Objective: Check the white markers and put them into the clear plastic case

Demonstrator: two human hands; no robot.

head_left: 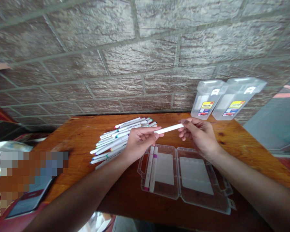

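Note:
A white marker [170, 128] is held level between my two hands, above the table. My left hand [142, 138] pinches its left end with thumb and fingers. The right end sits between the thumb and forefinger of my right hand [199, 133]. Below them lies an open clear plastic case [177, 174], hinged in the middle. Two white markers [152, 169] with purple marks rest side by side in its left half. To the left is a loose pile of white markers [113, 140] with coloured ends, partly hidden by my left hand.
Two clear lidded containers [218, 100] with yellow labels stand at the back right against the brick wall [147, 48]. A dark flat device [31, 199], partly pixelated, lies at the lower left. The wooden table's [72, 138] back edge meets the wall.

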